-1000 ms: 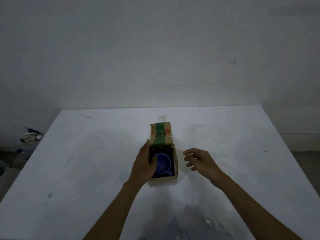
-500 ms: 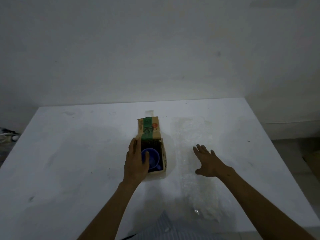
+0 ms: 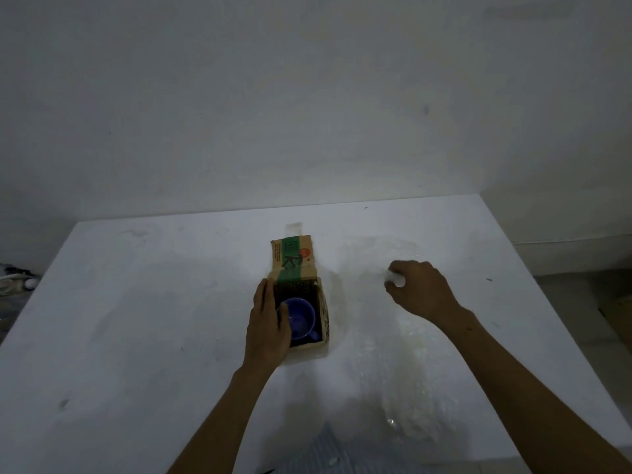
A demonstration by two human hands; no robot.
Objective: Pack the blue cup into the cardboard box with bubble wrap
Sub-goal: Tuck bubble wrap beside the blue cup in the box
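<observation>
We see the left hand lying along the left wall of the box, fingers straight and pointing away from the body, not curled round anything. Its thumb reaches inward and touches the rim of the cup. The cup stands inside the box just right of this hand, mouth up, with its handle toward the near right corner. Beyond the fingertips the box's flap is folded open, with a green band across it.

Well to the right of the box, the right hand is curled knuckles up, and its fingers grip a bunched piece of the bubble wrap. The rest of that clear sheet lies flat on the table, running from under this hand back toward the body.

Below both forearms, at the near table edge, we see a bit of striped cloth.
</observation>
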